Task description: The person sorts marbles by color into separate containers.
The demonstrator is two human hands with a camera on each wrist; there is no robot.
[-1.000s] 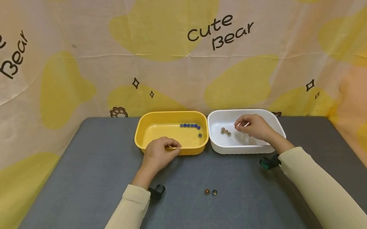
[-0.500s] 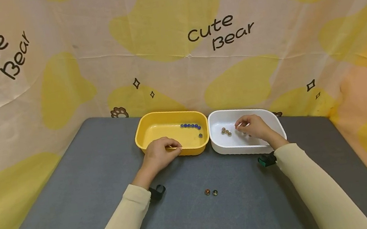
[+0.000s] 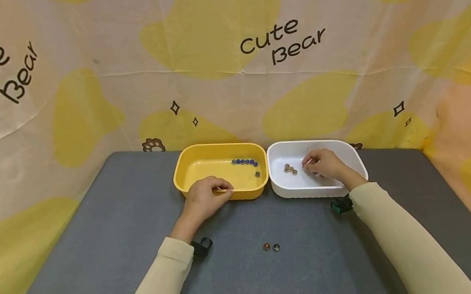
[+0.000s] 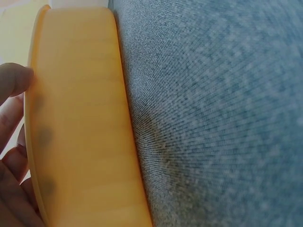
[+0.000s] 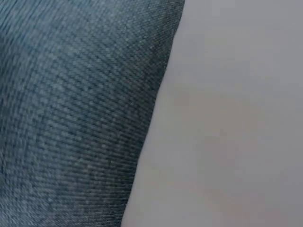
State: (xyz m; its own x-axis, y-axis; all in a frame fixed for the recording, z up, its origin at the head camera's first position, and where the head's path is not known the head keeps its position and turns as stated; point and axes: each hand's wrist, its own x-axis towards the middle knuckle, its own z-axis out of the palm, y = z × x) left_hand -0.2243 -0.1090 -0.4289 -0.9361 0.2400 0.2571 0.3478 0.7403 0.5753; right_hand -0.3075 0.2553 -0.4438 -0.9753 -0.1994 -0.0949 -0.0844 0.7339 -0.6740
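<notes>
My left hand holds the near rim of the yellow plastic tub. In the left wrist view, the thumb lies at the tub's rim, other fingers behind the wall. Inside the tub are several blue marbles along the right, and a darker marble apart. My right hand reaches down into the white plastic tub, fingers bent. Whatever lies at its fingertips is hidden. Several brownish clear marbles are grouped just left of them. The right wrist view shows only the tub's white wall and grey cloth.
Two loose marbles, one reddish and one dark, lie on the grey table in front of the tubs. The tubs stand side by side against a patterned cloth backdrop.
My right hand has dipped slightly within the white tub, and a marble glimpsed beneath it is now covered. The left hand stays on the yellow tub's rim.
</notes>
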